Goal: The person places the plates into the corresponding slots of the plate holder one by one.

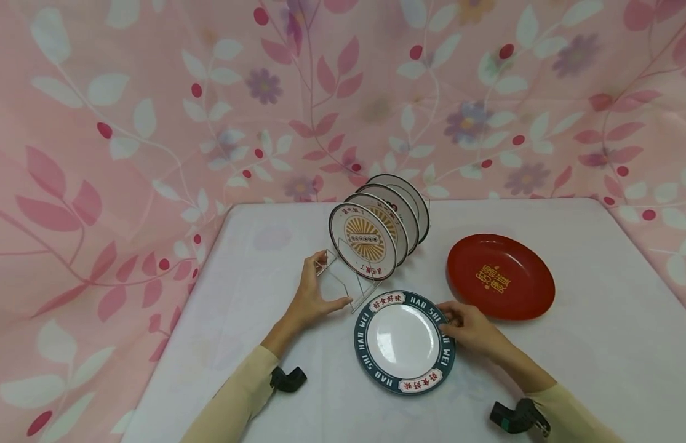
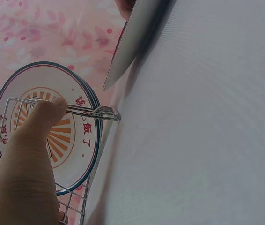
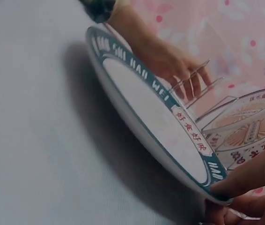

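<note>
Several round plates (image 1: 363,240) stand upright in a wire rack (image 1: 343,280), one behind another; the front one bears an orange sunburst. My left hand (image 1: 312,295) grips the near end of the rack, thumb on a wire, also seen in the left wrist view around the wires (image 2: 71,108). My right hand (image 1: 475,329) pinches the right edge of a white plate with a dark teal lettered rim (image 1: 405,343). In the right wrist view this plate (image 3: 151,112) is tilted, raised off the cloth, with the thumb on its rim and fingers beneath.
A red oval plate (image 1: 500,277) with yellow characters lies on the white-covered table (image 1: 608,344), to the right of the rack and beyond my right hand. A pink floral cloth (image 1: 343,92) hangs behind the table and down its left side.
</note>
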Motion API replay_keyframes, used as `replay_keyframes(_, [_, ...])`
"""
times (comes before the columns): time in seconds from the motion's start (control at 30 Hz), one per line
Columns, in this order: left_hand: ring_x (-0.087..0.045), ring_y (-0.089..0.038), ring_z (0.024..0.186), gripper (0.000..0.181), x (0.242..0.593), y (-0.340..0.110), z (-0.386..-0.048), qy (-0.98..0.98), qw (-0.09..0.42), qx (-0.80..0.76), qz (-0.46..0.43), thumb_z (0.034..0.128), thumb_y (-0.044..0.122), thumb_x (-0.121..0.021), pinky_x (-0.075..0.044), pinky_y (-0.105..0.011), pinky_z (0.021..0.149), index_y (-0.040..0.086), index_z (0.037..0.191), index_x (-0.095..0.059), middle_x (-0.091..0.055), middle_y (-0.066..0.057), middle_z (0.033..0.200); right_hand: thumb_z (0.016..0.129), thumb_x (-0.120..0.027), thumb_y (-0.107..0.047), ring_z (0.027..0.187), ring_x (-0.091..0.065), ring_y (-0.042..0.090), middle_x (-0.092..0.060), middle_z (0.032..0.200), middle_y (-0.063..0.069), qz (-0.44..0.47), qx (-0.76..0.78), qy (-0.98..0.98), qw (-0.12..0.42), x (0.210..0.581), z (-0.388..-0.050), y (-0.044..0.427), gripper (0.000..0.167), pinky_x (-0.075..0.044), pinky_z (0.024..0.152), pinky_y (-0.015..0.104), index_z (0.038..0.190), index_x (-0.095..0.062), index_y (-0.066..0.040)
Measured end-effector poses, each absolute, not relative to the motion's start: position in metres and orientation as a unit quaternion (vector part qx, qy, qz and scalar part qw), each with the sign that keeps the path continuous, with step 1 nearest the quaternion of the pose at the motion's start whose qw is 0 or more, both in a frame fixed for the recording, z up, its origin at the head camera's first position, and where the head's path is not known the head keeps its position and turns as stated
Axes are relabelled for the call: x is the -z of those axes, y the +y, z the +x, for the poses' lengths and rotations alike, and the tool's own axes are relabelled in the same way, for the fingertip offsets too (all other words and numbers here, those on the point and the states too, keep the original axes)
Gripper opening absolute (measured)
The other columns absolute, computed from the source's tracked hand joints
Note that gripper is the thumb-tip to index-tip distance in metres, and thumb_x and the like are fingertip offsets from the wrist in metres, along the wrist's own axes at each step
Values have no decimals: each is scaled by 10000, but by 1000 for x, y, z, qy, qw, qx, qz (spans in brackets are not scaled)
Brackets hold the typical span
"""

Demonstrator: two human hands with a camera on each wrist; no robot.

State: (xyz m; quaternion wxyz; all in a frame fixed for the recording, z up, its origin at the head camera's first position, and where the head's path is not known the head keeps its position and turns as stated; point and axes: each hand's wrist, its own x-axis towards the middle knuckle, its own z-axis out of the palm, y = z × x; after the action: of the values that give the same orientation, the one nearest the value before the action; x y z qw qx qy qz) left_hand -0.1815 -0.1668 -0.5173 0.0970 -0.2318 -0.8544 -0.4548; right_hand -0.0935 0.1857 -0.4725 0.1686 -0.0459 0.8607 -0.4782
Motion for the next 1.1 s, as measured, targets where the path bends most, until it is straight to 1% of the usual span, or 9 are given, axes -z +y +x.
replay_keyframes(0.13, [-394,-244,1322,1142,517,-167,-181,-856,93,454,-228,641,398,-900,-343,-467,1141,129,1499,-196,-368,-157,1401,959,-597,-157,1058,-526,262,-598,1194,165,-16,545,814,202,468,-92,185,450,-520,811,244,1376,-509,-12])
replay_keyframes(0.2, [-390,-232,1325,1139,517,-166,-181,-857,91,454,-226,643,399,-897,-342,-453,1144,139,1500,-194,-366,-149,1403,972,-580,-199,1209,-470,286,-520,1378,190,11,592,773,226,467,-90,185,490,-500,939,302,1424,-468,-46])
replay_keyframes(0.27, [-389,-225,1323,1137,517,-166,-181,-858,88,453,-224,644,401,-895,-341,-441,1146,146,1500,-191,-366,-149,1402,973,-570,-228,1296,-401,304,-416,1483,217,23,625,738,252,466,-88,186,546,-473,984,358,1475,-410,-86])
replay_keyframes(0.37, [-390,-226,1316,1136,517,-166,-181,-859,88,452,-224,644,397,-895,-342,-440,1145,136,1499,-193,-369,-161,1396,970,-553,-178,1330,-347,294,-238,1582,212,22,681,666,303,468,-84,188,630,-445,1023,382,1542,-289,-168])
replay_keyframes(0.53, [-395,-253,1303,1147,517,-166,-180,-856,95,453,-230,642,385,-900,-349,-480,1133,96,1500,-196,-373,-193,1381,969,-500,-42,1278,-443,260,-53,1609,205,3,762,529,372,473,-79,193,772,-464,1052,401,1579,-98,-293])
replay_keyframes(0.63, [-399,-288,1305,1147,517,-166,-180,-853,98,455,-235,646,384,-900,-349,-491,1127,96,1503,-194,-368,-198,1388,981,-481,-34,1241,-496,229,-172,1574,154,-18,775,513,369,470,-78,199,760,-493,1020,395,1575,-102,-316])
replay_keyframes(0.8, [-401,-333,1304,1136,516,-165,-181,-850,97,459,-238,652,379,-896,-345,-476,1130,110,1503,-192,-363,-198,1389,1000,-395,5,1174,-567,168,-413,1443,-33,-99,785,524,315,459,-82,216,661,-537,942,323,1553,-204,-302])
replay_keyframes(0.93, [-400,-290,1303,1136,517,-166,-182,-852,96,457,-236,653,382,-892,-346,-467,1130,102,1504,-193,-366,-204,1388,997,-352,46,1180,-578,162,-464,1426,-50,-137,798,507,295,450,-84,225,645,-538,938,331,1539,-253,-289])
replay_keyframes(1.1, [-397,-269,1310,1142,517,-167,-181,-853,94,457,-234,653,386,-894,-347,-475,1129,93,1506,-195,-368,-201,1391,992,-321,54,1203,-548,148,-447,1440,-77,-166,789,520,280,443,-85,232,668,-549,923,338,1548,-237,-307])
